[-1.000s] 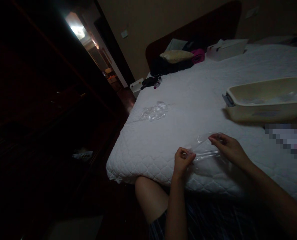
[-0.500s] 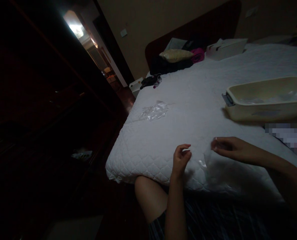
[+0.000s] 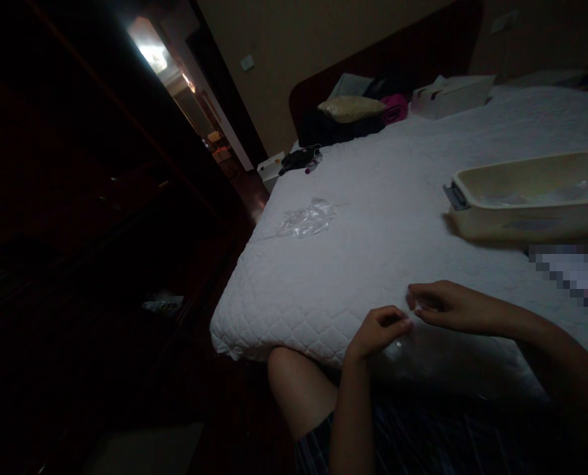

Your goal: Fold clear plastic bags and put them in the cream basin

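Note:
Over the near edge of the bed, my left hand [image 3: 380,330] is closed in a pinch on the top edge of a clear plastic bag [image 3: 422,359]. My right hand [image 3: 442,307] sits just right of it with fingers curled and thumb close to my left fingertips, also at the bag's upper edge. The bag hangs down in front of the mattress above my lap. It is thin, see-through and dim, so its contents cannot be made out.
Another clear plastic bag [image 3: 308,218] lies flat on the white quilted bed [image 3: 373,251]. To the right stands a cream plastic bin [image 3: 531,224] with clear plastic inside. Farther back are a white box [image 3: 452,97], a beige pillow [image 3: 352,109] and a magenta roll [image 3: 395,109].
My left hand has moved right and up to the bag and closed on its edge. My right hand has lowered slightly and come closer to the left one, bringing the bag down.

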### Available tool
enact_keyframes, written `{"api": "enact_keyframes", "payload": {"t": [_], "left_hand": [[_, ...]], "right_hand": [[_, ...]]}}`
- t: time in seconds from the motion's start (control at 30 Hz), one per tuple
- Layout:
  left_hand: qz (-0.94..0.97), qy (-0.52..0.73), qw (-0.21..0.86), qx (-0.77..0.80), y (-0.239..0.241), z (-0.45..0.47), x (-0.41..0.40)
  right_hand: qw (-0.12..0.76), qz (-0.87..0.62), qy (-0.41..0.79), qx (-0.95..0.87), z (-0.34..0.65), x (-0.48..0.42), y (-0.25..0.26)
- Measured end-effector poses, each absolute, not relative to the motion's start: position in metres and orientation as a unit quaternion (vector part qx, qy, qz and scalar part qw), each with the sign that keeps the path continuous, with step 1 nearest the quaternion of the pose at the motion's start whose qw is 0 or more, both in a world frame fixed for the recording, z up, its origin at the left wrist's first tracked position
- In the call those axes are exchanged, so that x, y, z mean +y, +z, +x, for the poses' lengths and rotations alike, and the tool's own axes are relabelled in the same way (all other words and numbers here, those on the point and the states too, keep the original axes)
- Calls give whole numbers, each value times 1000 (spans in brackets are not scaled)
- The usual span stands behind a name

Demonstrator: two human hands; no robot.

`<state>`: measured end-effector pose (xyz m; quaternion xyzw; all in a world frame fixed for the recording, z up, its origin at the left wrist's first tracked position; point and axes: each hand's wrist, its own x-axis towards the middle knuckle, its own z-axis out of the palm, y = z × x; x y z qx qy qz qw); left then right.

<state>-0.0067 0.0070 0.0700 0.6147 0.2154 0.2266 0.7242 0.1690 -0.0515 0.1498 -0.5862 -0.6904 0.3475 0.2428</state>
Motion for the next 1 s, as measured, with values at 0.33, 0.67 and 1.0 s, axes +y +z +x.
{"api": "enact_keyframes", "payload": {"t": [0.33,0.67,1.0], "left_hand": [[625,291,657,305,68,-5,4],[571,318,683,325,67,-11,12],[491,360,720,333,63,-11,20]], "right_hand": [[283,-619,313,-662,173,-50,135],[303,-645,299,-635,192,-55,143],[422,-697,225,-535,198,-60,142]]}}
